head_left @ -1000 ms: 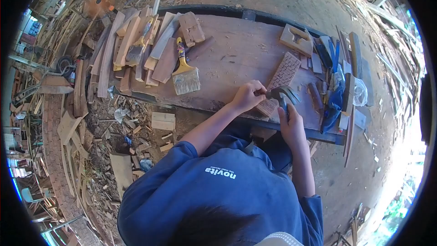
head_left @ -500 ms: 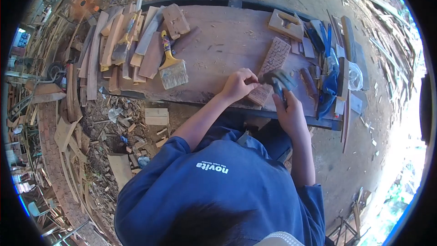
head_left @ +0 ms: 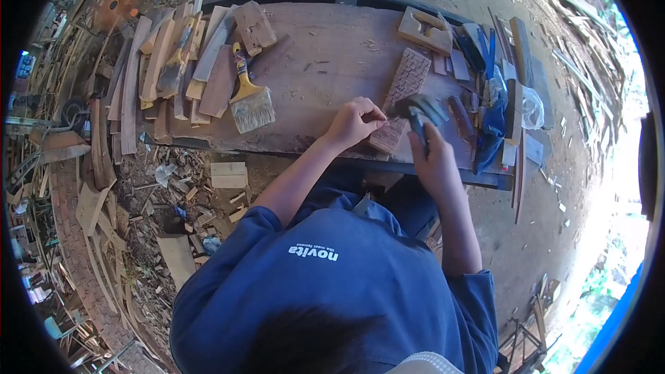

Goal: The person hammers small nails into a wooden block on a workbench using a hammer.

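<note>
A carved wooden block with a rough, patterned face lies slantwise on the dark wooden tabletop. My left hand is at its near left edge, thumb and fingers pinched together; I cannot tell what thin thing, if any, they hold. In my right hand is a hammer, gripped by its handle. The hammer's blurred head is over the block's near part, close to my left fingertips, and covers some of the carving.
A broad paintbrush and several wood strips lie at the table's left. At the far right are a wooden hand plane, blue-handled tools, a blue cloth and a clear plastic bag. Wood scraps litter the floor.
The whole view has shifted slightly, so the table sits a little further left and up. The hammer has tilted and moved a little in my right hand; my left hand keeps its pinch at the block.
</note>
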`<state>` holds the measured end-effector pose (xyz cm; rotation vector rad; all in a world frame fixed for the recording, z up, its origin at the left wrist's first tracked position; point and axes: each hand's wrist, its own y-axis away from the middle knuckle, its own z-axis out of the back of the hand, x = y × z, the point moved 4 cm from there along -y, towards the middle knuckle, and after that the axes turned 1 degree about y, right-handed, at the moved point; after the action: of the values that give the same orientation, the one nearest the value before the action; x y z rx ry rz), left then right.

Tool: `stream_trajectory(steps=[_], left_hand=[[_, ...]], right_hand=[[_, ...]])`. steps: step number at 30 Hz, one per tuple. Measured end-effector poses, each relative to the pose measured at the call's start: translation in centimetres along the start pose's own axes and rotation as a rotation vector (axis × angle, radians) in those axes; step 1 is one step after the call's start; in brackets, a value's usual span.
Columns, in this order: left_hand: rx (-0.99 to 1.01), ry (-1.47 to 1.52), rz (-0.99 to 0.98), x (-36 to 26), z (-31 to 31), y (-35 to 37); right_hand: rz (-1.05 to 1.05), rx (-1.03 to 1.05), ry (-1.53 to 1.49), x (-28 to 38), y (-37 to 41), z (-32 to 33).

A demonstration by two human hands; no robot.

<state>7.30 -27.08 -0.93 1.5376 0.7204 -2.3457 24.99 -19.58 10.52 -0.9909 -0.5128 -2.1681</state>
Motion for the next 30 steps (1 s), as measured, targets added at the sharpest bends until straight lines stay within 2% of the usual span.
stream_trajectory(steps=[2,6,8,11,13,15,18,20,22,27,30], left_hand=[[-0.003,0.011,0.021,0.1,0.3,-0.1],[0.058,0.044,0.099,0.0,0.4,-0.1],[0.075,0.056,0.132,0.0,0.3,-0.1],[0.081,0.014,0.119,0.2,0.4,-0.1],[0.088,0.133,0.124,0.6,0.2,-0.1],[0.079,0.118,0.102,0.8,0.2,-0.2],[0.070,0.068,0.090,0.2,0.4,0.0],[0.068,0.034,0.094,-0.2,0.5,0.0],[0.081,0.065,0.163,0.1,0.4,0.0],[0.072,0.087,0.069,0.8,0.2,0.0],[0.048,0.015,0.048,0.1,0.4,0.0]], right_hand=[[-0.014,0.116,0.172,-1.4,0.0,-1.4],[0.025,0.124,0.143,-0.9,0.1,-0.7],[0.014,-0.003,0.095,-0.3,-0.1,0.0],[-0.025,-0.041,0.057,-0.9,0.1,-0.5],[-0.001,0.018,0.099,-1.8,0.4,-1.6],[0.023,0.079,0.144,-1.6,0.5,-1.8],[-0.023,0.079,0.122,-0.1,0.9,-1.5],[0.009,-0.067,0.028,0.5,1.1,-1.2],[0.014,-0.034,0.070,-1.0,0.8,-2.2],[0.033,0.007,0.099,-1.3,0.7,-2.2],[-0.055,0.010,0.044,-0.4,0.9,-2.1]])
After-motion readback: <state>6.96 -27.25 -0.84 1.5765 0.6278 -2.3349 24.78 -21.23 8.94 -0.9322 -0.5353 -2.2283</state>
